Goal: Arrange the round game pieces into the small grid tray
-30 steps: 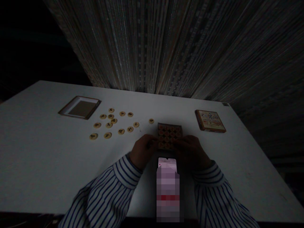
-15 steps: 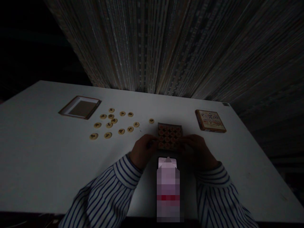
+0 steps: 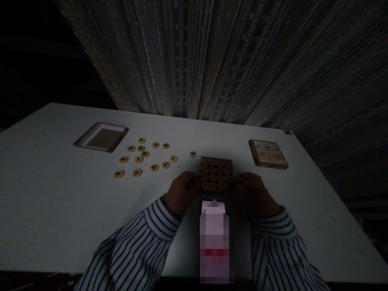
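A small square box (image 3: 216, 158) packed with rows of round Chinese chess pieces (image 3: 212, 170) sits in front of me; most show red characters. My left hand (image 3: 184, 193) is closed at the box's lower left side, its fingertips against the edge. On the opposite side, my right hand (image 3: 253, 194) has its fingers curled at the lower right edge; shadow hides its fingertips. The near right corner piece (image 3: 224, 186) looks darker marked than the others. To the left lie several loose pieces (image 3: 138, 160) with black characters, and one more piece (image 3: 193, 154) rests just beyond the box.
An open box tray (image 3: 104, 138) stands at the far left of the white table (image 3: 75, 202). A printed box lid (image 3: 269, 154) lies at the right. Nearest me is a lit phone (image 3: 214, 238), its screen blurred out, between my forearms. A curtain (image 3: 194, 60) hangs behind the table.
My right fingers have drawn slightly right, off the near right corner of the box, uncovering the piece there. My left hand has barely moved.
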Available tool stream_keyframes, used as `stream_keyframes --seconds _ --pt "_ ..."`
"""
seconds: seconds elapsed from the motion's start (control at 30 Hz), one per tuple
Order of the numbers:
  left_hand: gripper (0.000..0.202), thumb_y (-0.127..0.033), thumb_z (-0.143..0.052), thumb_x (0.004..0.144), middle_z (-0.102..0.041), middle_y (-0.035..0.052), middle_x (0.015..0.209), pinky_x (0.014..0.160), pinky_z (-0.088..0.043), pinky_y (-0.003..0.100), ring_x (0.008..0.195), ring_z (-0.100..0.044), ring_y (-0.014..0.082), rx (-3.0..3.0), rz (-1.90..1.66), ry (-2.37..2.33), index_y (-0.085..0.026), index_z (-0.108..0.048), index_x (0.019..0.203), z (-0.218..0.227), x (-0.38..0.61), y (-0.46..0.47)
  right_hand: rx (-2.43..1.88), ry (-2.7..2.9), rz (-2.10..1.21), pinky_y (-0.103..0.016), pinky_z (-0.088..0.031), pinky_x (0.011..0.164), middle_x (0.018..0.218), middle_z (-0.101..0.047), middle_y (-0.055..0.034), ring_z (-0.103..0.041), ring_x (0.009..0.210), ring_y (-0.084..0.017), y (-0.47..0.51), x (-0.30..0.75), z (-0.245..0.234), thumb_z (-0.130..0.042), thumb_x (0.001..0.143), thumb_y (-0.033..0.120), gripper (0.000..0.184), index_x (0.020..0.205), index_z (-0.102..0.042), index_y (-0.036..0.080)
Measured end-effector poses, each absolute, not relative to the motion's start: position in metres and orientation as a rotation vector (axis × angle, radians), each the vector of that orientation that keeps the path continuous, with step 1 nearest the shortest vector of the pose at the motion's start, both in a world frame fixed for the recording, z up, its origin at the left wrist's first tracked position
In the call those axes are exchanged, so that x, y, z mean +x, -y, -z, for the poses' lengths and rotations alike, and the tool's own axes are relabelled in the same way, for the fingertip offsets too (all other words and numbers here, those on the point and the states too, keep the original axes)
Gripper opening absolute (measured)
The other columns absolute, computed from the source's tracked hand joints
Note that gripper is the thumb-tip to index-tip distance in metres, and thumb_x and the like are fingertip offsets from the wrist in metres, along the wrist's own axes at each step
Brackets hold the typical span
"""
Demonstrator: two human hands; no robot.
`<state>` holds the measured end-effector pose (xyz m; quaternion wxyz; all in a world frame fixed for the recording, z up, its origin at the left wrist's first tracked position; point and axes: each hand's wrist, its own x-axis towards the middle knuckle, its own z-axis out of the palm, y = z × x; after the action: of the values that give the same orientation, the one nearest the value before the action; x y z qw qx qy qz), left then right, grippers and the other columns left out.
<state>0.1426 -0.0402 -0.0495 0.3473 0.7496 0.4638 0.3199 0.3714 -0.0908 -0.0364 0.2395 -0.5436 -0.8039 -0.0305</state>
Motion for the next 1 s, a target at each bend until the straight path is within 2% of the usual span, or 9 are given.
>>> stream_keyframes --seconds 0.57,1.0 --pt "0.016 -0.024 -0.052 0.079 -0.065 0.005 0.082 0.064 -0.048 0.029 0.072 -0.06 0.0148 1.92 -0.826 -1.185 -0.016 -0.062 0.088 0.051 0.1423 0.0407 -1.496 2.218 0.115 -0.039 -0.045 0.072 0.079 -0.069 -0.008 -0.062 0.074 -0.021 0.0908 0.371 0.0348 -0.059 0.071 0.021 0.017 0.087 -0.064 0.017" --pt "0.017 -0.025 -0.052 0.079 -0.064 0.0044 0.08 0.062 -0.047 0.027 0.068 -0.059 0.0137 1.939 -0.846 -1.183 -0.016 -0.062 0.089 0.0523 0.1423 0.0401 -1.432 2.187 0.194 -0.038 -0.047 0.068 0.077 -0.068 -0.0089 -0.062 0.072 -0.022 0.0919 0.3715 0.0291 -0.057 0.074 0.022 0.015 0.085 -0.064 0.015"
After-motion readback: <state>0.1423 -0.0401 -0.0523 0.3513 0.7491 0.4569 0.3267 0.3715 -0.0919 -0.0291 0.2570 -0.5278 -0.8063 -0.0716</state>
